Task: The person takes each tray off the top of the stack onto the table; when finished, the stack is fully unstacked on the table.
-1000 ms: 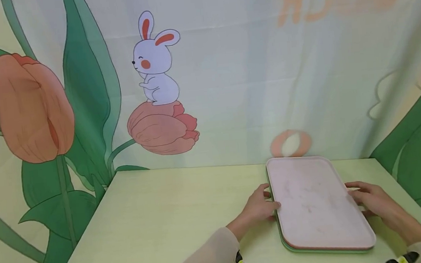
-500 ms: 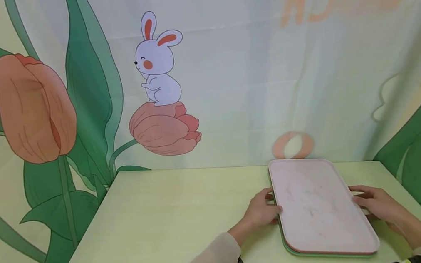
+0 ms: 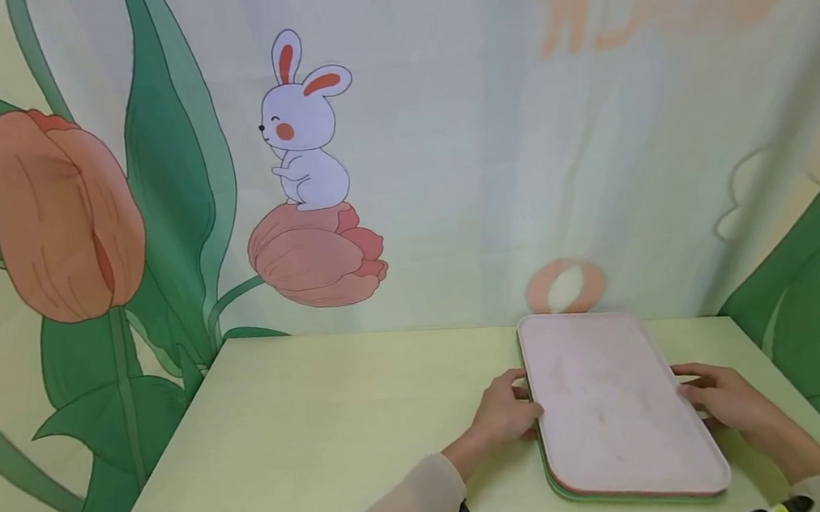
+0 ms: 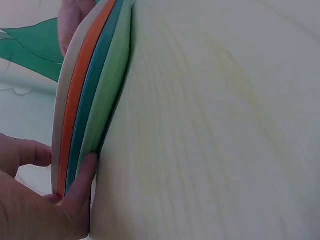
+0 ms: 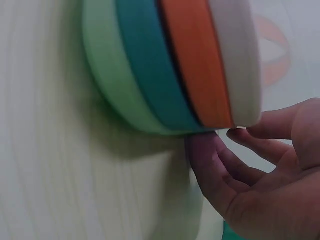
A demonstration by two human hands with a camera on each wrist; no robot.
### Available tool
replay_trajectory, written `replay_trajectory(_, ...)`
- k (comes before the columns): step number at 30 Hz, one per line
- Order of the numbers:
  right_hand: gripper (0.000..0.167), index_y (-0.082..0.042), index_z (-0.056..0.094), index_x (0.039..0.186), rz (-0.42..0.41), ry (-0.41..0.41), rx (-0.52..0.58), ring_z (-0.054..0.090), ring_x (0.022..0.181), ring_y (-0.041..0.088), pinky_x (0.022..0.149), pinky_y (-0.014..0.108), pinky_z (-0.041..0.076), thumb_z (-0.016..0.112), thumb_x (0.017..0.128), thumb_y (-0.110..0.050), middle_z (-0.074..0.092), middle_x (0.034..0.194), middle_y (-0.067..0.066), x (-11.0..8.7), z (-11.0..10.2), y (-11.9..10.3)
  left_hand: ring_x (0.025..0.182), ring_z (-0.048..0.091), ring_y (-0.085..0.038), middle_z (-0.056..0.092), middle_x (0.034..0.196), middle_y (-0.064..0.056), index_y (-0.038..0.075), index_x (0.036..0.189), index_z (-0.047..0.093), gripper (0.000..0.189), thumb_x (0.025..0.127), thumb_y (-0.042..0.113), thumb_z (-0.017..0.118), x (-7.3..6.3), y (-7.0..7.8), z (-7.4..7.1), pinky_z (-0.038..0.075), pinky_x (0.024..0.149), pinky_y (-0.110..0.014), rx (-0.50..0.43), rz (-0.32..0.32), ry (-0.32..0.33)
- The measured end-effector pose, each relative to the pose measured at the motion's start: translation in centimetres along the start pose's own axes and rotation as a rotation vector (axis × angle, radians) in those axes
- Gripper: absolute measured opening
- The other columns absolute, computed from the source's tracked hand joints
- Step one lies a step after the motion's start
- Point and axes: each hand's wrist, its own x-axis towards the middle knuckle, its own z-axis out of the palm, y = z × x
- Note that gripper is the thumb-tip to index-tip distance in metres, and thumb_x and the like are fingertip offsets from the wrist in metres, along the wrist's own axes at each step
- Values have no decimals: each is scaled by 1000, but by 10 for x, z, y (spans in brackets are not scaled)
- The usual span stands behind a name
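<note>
A stack of rectangular trays with rounded corners lies on the table, its pale pinkish-white top tray [image 3: 624, 408] bearing faint smudges. Beneath it, edge on in the right wrist view, are an orange tray [image 5: 197, 65], a teal tray [image 5: 150, 65] and a light green tray [image 5: 107, 55] at the bottom. My left hand [image 3: 504, 412] grips the stack's left long side, thumb at the top rim and a finger against the green tray. On the opposite side my right hand [image 3: 733, 402] holds the edges between thumb and fingers. Some fingertips are hidden by the trays.
The pale yellow-green table [image 3: 310, 452] extends to the left of the stack. Behind its back edge hangs a curtain [image 3: 460, 162] printed with tulips, leaves and a rabbit. The stack's far end lies near that back edge.
Both hands keep their hold on the tray stack, which stays in the same place on the table. Only the head view shifts slightly.
</note>
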Motion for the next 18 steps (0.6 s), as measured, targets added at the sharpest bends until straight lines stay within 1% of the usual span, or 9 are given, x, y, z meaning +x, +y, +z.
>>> replay_trajectory(3, 54, 15, 30, 157, -7, -1, -8, 68, 99, 18, 77, 40, 63, 47, 111, -7, 60, 130, 32, 1, 2, -4, 80, 70, -22, 66, 109, -10, 4, 150, 54, 63, 90, -5, 71, 0, 2, -3, 66, 62, -43, -2, 0, 12)
replay_trajectory(9, 52, 16, 30, 156, -25, -1, -8, 68, 101, 20, 78, 39, 62, 45, 110, -3, 58, 133, 34, 2, 10, -11, 78, 69, -21, 65, 105, -9, 4, 149, 55, 62, 90, -4, 71, -2, -2, -10, 65, 60, -42, -35, 1, 28)
replay_trajectory(11, 52, 16, 30, 156, -33, -7, 5, 68, 101, 20, 79, 39, 63, 44, 110, -3, 60, 131, 33, 3, 13, -12, 78, 69, -20, 66, 105, -9, 5, 149, 55, 62, 90, -5, 71, -3, -3, -13, 65, 60, -41, -46, -8, 30)
replay_trajectory(15, 52, 17, 30, 156, -23, -11, 54, 70, 98, 18, 77, 39, 63, 45, 110, -2, 65, 126, 27, 2, 20, -14, 79, 68, -20, 66, 107, -9, 4, 150, 55, 63, 89, -7, 71, -6, -5, -21, 65, 60, -41, -60, -19, 23)
replay_trajectory(18, 52, 17, 31, 155, -26, -8, 65, 70, 98, 16, 77, 37, 62, 46, 110, -3, 66, 126, 25, 0, 27, -17, 79, 67, -20, 65, 108, -10, 4, 150, 55, 64, 89, -7, 71, -9, -6, -29, 65, 59, -40, -60, -27, 15)
